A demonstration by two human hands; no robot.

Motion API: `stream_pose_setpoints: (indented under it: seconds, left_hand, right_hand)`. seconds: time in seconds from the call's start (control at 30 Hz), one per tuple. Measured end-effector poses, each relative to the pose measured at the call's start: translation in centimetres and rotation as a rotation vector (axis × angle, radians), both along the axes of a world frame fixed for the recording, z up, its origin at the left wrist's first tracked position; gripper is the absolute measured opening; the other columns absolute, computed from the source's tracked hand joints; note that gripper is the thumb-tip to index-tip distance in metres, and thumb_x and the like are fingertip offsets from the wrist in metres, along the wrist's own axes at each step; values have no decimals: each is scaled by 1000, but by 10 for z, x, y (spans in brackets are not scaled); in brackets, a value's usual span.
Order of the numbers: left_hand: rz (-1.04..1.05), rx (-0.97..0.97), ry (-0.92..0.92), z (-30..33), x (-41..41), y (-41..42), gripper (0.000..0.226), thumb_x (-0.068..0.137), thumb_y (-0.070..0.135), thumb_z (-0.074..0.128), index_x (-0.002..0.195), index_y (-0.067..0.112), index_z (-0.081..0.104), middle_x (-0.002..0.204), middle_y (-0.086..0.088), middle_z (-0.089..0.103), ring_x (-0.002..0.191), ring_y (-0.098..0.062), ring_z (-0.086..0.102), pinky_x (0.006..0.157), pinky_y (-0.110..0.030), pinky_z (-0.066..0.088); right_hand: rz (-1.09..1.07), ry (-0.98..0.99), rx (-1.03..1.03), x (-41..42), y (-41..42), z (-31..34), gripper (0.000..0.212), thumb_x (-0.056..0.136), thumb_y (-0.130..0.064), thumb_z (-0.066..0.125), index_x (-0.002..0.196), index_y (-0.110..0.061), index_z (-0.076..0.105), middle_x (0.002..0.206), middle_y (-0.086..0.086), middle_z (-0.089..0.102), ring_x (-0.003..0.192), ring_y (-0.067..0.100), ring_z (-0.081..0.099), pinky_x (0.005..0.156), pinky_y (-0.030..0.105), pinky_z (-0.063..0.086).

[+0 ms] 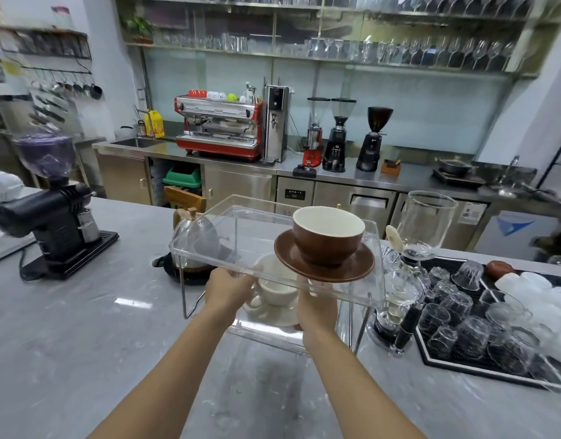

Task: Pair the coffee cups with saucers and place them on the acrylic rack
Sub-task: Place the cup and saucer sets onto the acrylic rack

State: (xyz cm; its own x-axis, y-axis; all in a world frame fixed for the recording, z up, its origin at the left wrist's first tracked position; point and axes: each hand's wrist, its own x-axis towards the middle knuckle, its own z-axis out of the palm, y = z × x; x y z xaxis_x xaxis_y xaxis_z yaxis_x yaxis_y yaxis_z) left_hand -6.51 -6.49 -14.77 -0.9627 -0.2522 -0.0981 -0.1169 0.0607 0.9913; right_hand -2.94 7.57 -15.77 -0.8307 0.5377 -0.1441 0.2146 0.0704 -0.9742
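A clear acrylic rack with two tiers stands on the grey counter. On its top tier a brown cup with a white inside sits on a brown saucer. On the lower tier a cream cup rests on a cream saucer. My left hand reaches under the top tier and touches the cream cup from the left. My right hand is beside the cup on its right, fingers at the saucer's edge. Whether either hand's fingers curl round the cup or saucer is hidden by the rack.
A glass kettle stands behind the rack on the left. A black grinder sits at far left. A siphon brewer stands right of the rack, beside a black mat with several upturned glasses.
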Motion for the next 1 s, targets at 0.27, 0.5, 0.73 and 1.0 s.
stream_pose_setpoints:
  seconds: [0.27,0.5,0.73,1.0]
  left_hand:
    - [-47,-73,-40,-3,-2,-4,37,80,37,81,57,18,60,50,4,52,53,-19,51,58,-30,41]
    - [-25,-226,2,2,10,-1,53,83,62,65,76,10,73,77,-8,73,81,-27,69,78,-47,58]
    - [12,-433,232,4,39,1,20,97,37,58,82,24,63,99,-1,70,100,-22,64,82,-38,49]
    - [13,-542,482,-21,107,7,41,90,36,62,127,18,64,128,6,64,123,-11,56,105,-32,45]
  right_hand:
    - [68,-31,15,3,-4,2,85,69,-85,46,131,-27,53,133,3,61,122,34,57,103,65,42]
    - [66,-77,41,1,-2,-6,91,72,-88,35,135,-23,49,139,9,57,125,37,55,102,56,43]
    - [169,58,353,40,-2,9,49,99,-36,48,142,-14,43,147,9,42,137,27,41,109,38,39]
    - [447,194,580,88,-3,-3,57,100,-40,46,153,-25,30,163,-9,19,152,9,11,124,34,18]
